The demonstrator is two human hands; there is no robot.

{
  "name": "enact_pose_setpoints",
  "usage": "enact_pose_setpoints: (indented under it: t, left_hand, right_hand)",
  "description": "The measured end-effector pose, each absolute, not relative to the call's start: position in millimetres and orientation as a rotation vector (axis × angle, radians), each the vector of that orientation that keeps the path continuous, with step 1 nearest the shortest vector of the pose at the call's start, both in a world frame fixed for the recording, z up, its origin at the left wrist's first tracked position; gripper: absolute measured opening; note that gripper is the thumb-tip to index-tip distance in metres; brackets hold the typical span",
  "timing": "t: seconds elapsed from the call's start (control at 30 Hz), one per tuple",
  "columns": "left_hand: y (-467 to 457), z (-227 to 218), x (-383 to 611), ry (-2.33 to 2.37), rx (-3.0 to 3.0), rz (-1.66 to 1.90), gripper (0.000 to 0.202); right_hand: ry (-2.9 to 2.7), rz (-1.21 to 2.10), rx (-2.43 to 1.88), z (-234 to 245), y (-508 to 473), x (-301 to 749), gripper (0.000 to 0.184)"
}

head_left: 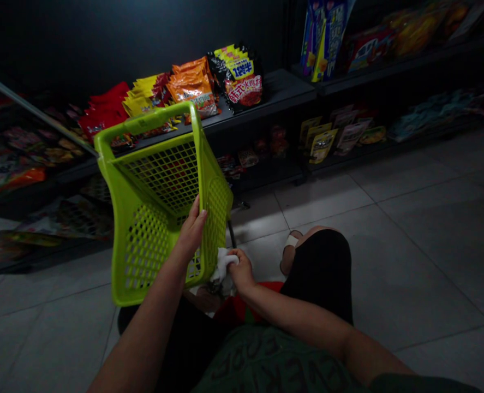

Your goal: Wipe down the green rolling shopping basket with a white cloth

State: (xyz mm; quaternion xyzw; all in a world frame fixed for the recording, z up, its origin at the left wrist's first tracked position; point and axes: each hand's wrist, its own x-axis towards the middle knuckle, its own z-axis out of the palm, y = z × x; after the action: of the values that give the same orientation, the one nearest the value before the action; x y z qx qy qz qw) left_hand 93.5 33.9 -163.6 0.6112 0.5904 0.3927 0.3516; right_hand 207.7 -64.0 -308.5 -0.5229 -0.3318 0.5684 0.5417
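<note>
Head view. The person sits low on a tiled floor, facing a dark shelf unit. A lime-green plastic basket (114,180) is held up off the floor, tilted, with its open top toward the person and its mesh walls showing. The left hand (191,232) grasps a side wall of the basket, fingers extended up the mesh; the hold appears firm, as nothing else visibly supports the basket. The right hand (240,271) is clenched around a white cloth (223,264), which bunches against the basket's lower edge. The basket sits between the forearms, just above the lap, close beside a red object (242,300) whose kind I cannot tell.

State at this moment: basket raised, cloth in contact at its lower edge. The view gives no sign of how much of the surface the cloth has reached.

Surroundings: snack bags (235,79) stand on a shelf (274,90) beyond the basket. A black-clad knee (321,273) rises to the right, with a bare foot (290,254) beyond it.
</note>
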Motion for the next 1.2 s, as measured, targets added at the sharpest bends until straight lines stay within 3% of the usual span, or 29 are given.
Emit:
enact_pose_setpoints:
  t: [0.1, 0.2, 0.27, 0.5, 0.63, 0.8, 0.9, 1.07, 1.2]
  left_hand:
    - [29.8, -160.9, 95.9, 1.541, 1.556, 1.007, 0.069]
    - [25.1, -159.1, 98.3, 1.544, 1.521, 0.998, 0.069]
    - [22.2, -158.8, 99.9, 1.522, 1.504, 0.996, 0.068]
    - [16.2, -159.6, 106.9, 1.500, 1.575, 0.972, 0.067]
    - [13.3, -159.4, 108.8, 1.507, 1.607, 0.953, 0.067]
    - [10.7, -159.2, 105.7, 1.497, 1.628, 0.941, 0.068]
    - [11.7, -159.4, 104.5, 1.515, 1.605, 0.936, 0.068]
    - [13.9, -160.7, 104.3, 1.498, 1.626, 0.958, 0.066]
    - [13.3, -160.4, 103.6, 1.515, 1.623, 0.938, 0.065]
  right_hand:
    - [-0.556, 1.406, -1.170, -269.0, -64.2, 206.5, 0.034]
    - [-0.882, 1.296, -0.896, -225.9, -65.5, 205.6, 0.052]
    - [-1.084, 1.196, -0.785, -214.5, -52.8, 205.8, 0.050]
    - [-0.776, 1.075, -1.084, -227.9, 36.8, 202.3, 0.033]
    - [-0.932, 1.013, -1.025, -242.9, -5.1, 202.8, 0.034]
    - [-1.069, 1.106, -1.165, -306.4, -66.4, 219.6, 0.023]
    - [-1.015, 1.147, -1.273, -310.2, -74.5, 219.2, 0.029]
    - [-1.261, 1.009, -0.925, -276.2, -81.0, 212.9, 0.047]
    - [-1.360, 1.024, -0.969, -293.5, -84.6, 219.6, 0.038]
